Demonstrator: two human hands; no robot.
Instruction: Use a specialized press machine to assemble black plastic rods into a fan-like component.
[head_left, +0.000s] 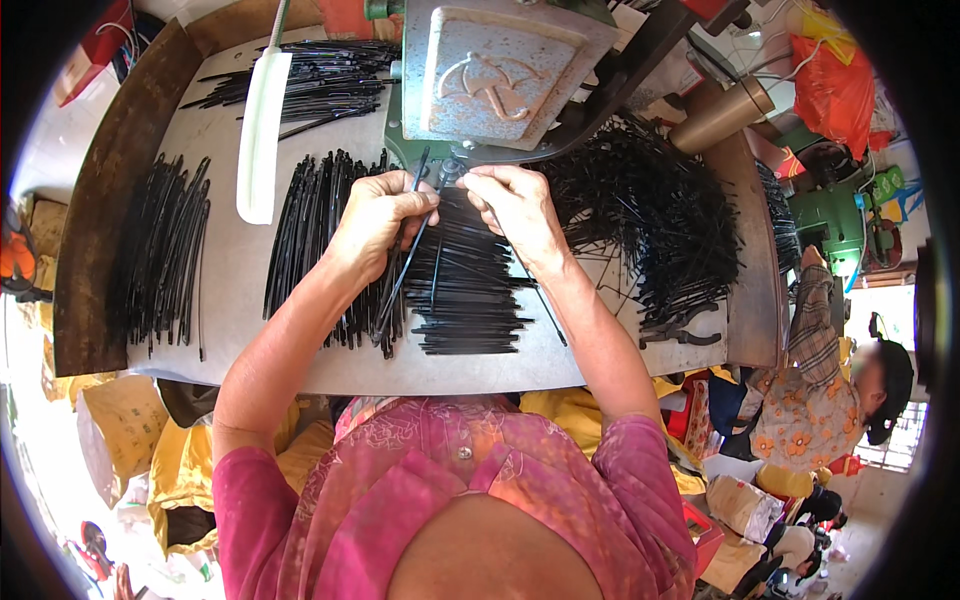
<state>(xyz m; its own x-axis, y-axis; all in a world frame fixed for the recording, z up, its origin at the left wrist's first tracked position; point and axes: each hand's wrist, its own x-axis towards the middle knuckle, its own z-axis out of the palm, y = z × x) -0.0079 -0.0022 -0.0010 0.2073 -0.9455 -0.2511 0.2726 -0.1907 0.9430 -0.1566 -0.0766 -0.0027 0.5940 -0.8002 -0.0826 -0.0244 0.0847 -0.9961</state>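
My left hand [385, 215] is closed, its thumb and fingers pinching a thin black umbrella rib [404, 275] that slants down toward me. Level with it, my right hand [515, 205] pinches another black umbrella rib [546, 308], which trails down past my forearm. Both sets of fingertips are close to the small working point [452, 170] of a green and grey press [500, 75]. What exactly meets there is too small to make out. Beneath my hands lies a neat stack of black ribs [470, 310], and beside my left forearm is an upright row of ribs [305, 240].
A metal-topped bench [240, 290] has raised brown sides. More ribs [165, 260] lie at the left, and a tangled heap [670, 220] at the right with pliers [683, 335] below it. A white strip [262, 140] hangs at the left. Another person [815, 420] sits at the right.
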